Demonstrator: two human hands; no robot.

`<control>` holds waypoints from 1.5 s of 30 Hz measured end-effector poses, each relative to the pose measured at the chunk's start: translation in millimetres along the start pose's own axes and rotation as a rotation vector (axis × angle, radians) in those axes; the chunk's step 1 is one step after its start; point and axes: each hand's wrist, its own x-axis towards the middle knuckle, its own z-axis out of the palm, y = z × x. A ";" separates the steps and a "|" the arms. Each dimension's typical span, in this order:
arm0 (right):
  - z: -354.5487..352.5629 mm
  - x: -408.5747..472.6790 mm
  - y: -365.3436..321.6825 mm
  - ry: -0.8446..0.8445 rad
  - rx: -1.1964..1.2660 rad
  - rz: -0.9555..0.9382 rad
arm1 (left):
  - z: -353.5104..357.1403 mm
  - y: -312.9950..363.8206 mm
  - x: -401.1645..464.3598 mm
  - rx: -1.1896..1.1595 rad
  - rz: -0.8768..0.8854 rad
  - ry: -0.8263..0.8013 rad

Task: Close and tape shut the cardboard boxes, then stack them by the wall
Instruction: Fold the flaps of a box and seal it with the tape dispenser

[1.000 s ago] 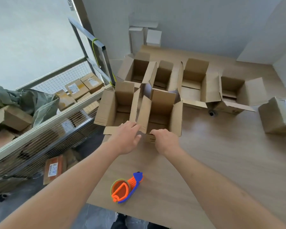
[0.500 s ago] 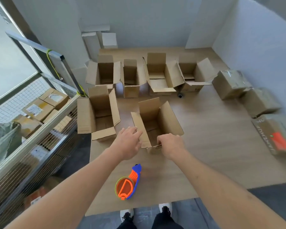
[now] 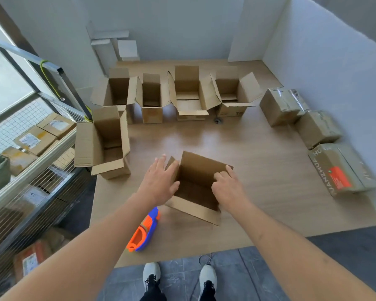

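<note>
An open cardboard box (image 3: 201,170) stands on the wooden platform (image 3: 248,148) right in front of me, its flaps up. My left hand (image 3: 161,183) presses flat against the box's left flap with straight fingers. My right hand (image 3: 228,187) lies over the right side of the box, fingers curled onto its far flap. An orange and blue tape dispenser (image 3: 144,231) lies on the platform just below my left forearm. Another open box (image 3: 104,142) stands to the left.
Several open boxes (image 3: 187,92) line the back of the platform. Three taped boxes (image 3: 279,106) sit along the right wall (image 3: 334,72). A wire-mesh cage (image 3: 30,161) with parcels stands on the left. My shoes (image 3: 207,279) are at the platform's near edge.
The box has slid toward me and away from the open box on the left. My hands shifted from its near edge onto its side flaps. The view tilted down and right.
</note>
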 end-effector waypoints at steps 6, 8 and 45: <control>20.2 -16.1 25.4 0.175 0.037 -0.044 | 32.6 20.8 -17.3 -0.259 0.020 -0.025; 22.0 -18.8 25.6 0.200 0.149 0.004 | 37.9 28.2 -25.5 -0.370 0.042 -0.010; 78.5 1.8 -38.7 0.187 0.635 0.252 | 134.4 -48.6 -93.2 -0.169 -0.640 -0.220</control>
